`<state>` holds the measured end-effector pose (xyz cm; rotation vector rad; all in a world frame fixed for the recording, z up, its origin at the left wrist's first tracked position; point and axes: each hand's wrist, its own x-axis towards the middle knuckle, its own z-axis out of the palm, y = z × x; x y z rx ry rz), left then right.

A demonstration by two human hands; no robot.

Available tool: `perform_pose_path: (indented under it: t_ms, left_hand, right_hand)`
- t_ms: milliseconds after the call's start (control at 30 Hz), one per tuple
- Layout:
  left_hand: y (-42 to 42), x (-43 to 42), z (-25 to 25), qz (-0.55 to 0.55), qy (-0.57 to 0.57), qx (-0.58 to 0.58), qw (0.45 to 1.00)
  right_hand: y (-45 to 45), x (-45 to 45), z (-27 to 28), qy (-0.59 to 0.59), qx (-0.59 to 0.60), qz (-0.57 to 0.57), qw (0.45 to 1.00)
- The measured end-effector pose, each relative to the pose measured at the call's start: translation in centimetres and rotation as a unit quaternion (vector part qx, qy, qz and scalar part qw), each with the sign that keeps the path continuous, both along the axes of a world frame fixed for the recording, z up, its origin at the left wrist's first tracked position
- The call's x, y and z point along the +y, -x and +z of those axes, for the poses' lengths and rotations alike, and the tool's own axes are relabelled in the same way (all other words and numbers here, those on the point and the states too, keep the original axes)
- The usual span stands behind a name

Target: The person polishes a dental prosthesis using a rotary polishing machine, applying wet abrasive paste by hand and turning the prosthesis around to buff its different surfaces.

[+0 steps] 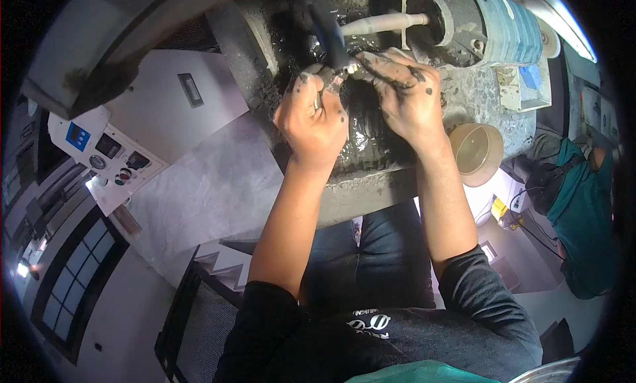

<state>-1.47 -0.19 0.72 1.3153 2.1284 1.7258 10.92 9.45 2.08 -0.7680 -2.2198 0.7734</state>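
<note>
Pinching, two-handed: one small, mud-smeared piece [351, 70], pinkish-white in spots, held between your left hand [310, 117] and right hand [412, 98]; exact shape unclear.

Hazards, as judged:
- Slip: wet grey sludge on your fingers could let so small a piece slide into the basin [371, 186] below the grip.
- Contact: a dark, blurred part [329, 37] stands just beyond your fingertips; if it is turning, a small drift forward could catch skin or snatch the piece.
- Knock: a pale rod [384, 24], beyond your right fingers, could be bumped by a raised knuckle.

Grip, each side: fingers curled, tips drawn nearly closed on the piece; finger-to-finger gap hidden.

Nearby: round bowl [498, 159], right of your right wrist.
</note>
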Motion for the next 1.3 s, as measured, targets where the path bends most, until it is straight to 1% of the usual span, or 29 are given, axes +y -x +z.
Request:
perform_pose_path:
  t_ms: [33,100,133,200,233,300,367,433,500,533,567,600,633,667,700,733,767,800,833,867,900,967,1000,1033,1100,1133,1167,1267,1300]
  left_hand:
    - [0.0,0.1,0.0,0.0,-0.001,0.0,1.0]
    - [0.0,0.5,0.0,0.01,0.028,-0.066,0.997]
    - [0.0,0.4,-0.4,0.01,0.028,-0.066,0.997]
    - [0.0,0.4,-1.2,0.001,-0.051,-0.093,0.994]
    - [0.1,0.3,-1.0,0.002,-0.051,-0.093,0.994]
    - [0.3,-0.1,-0.3,-0.018,-0.067,0.045,0.997]
    - [0.2,-0.1,0.0,-0.009,-0.068,0.063,0.996]
    - [0.1,-0.1,-0.2,0.001,0.033,-0.036,0.999]
    - [0.1,0.2,-0.8,0.011,0.024,-0.055,0.998]
    - [0.0,0.3,-1.1,0.001,-0.022,-0.142,0.99]
    - [-0.1,0.3,-1.3,-0.007,-0.067,-0.228,0.971]
    - [-0.2,0.2,-0.9,-0.001,-0.061,-0.182,0.981]
    - [-0.1,-0.1,-0.4,0.0,-0.06,-0.181,0.982]
    - [0.0,-0.3,0.1,-0.012,-0.029,-0.073,0.997]
    - [0.1,-0.4,0.5,-0.025,0.002,0.035,0.999]
    - [0.2,-0.1,-0.8,-0.045,-0.025,-0.002,0.999]
    - [0.0,0.0,-1.1,-0.046,-0.025,-0.003,0.999]
    - [-0.1,0.1,-1.1,-0.035,-0.012,-0.098,0.995]
    - [-0.1,0.4,-1.1,-0.025,0.0,-0.189,0.982]
    - [0.1,0.3,-0.9,-0.027,-0.008,-0.226,0.974]
    - [0.1,-0.1,-0.9,-0.026,-0.006,-0.226,0.974]
    - [0.2,-0.4,-1.0,-0.017,-0.033,-0.099,0.994]
    - [0.1,0.0,-0.8,0.0,-0.068,-0.078,0.995]
    - [0.2,0.2,-1.0,0.001,-0.067,-0.078,0.995]
    - [0.5,0.3,-1.0,-0.013,-0.023,-0.045,0.999]
    - [0.6,0.2,-0.8,-0.005,0.032,-0.066,0.997]
    - [0.9,0.2,-0.4,-0.006,0.029,-0.065,0.997]
    - [1.6,-0.9,0.7,-0.024,-0.047,0.074,0.996]
    - [1.6,-0.9,0.5,-0.023,-0.046,0.074,0.996]
  right_hand:
    - [0.2,0.1,0.3,0.045,-0.002,-0.001,0.999]
    - [0.6,0.2,0.9,0.027,-0.018,-0.009,0.999]
    - [0.6,0.1,1.2,0.003,-0.03,-0.004,1.0]
    - [0.5,0.1,1.0,-0.022,-0.04,0.002,0.999]
    - [0.0,0.0,0.3,-0.022,-0.009,0.005,1.0]
    - [-0.3,0.0,0.0,-0.02,0.021,0.009,1.0]
    - [-0.4,0.1,0.2,0.007,0.02,0.003,1.0]
    - [0.1,0.2,0.1,0.019,0.007,0.008,1.0]
    - [0.7,0.0,0.2,-0.009,-0.057,-0.009,0.998]
    - [0.9,-0.1,0.7,-0.045,-0.041,-0.002,0.998]
    - [0.9,-0.1,0.7,-0.044,-0.04,-0.002,0.998]
    - [0.7,-0.2,0.6,-0.016,-0.016,0.005,1.0]
    - [0.4,-0.2,0.4,0.013,0.008,0.012,1.0]
    - [-0.1,0.0,0.1,-0.041,0.002,0.005,0.999]
    - [-0.1,0.0,0.1,-0.04,0.002,0.006,0.999]
    - [-0.1,0.0,0.2,-0.008,-0.005,-0.009,1.0]
    - [-0.3,-0.1,0.4,0.023,-0.013,-0.026,0.999]
    - [0.2,-0.2,0.5,0.044,-0.017,-0.034,0.998]
    - [0.7,-0.2,0.3,-0.007,-0.015,-0.032,0.999]
    - [0.8,-0.1,0.8,-0.019,-0.027,-0.016,0.999]
    - [0.9,-0.3,1.3,-0.027,-0.039,0.001,0.999]
    - [0.4,-0.3,0.5,-0.025,-0.007,0.004,1.0]
    - [0.3,-0.4,0.4,-0.022,0.023,0.006,0.999]
    - [0.3,-0.4,0.3,-0.02,0.023,0.007,1.0]
    - [0.3,-0.5,0.5,-0.012,-0.014,-0.031,0.999]
    - [0.6,-0.5,0.3,-0.022,-0.002,-0.025,0.999]
    - [0.9,-0.4,0.1,-0.034,0.012,-0.018,0.999]
    - [0.7,-1.1,0.8,-0.054,0.057,0.014,0.997]
    - [0.4,-1.3,0.9,-0.049,0.074,0.019,0.996]
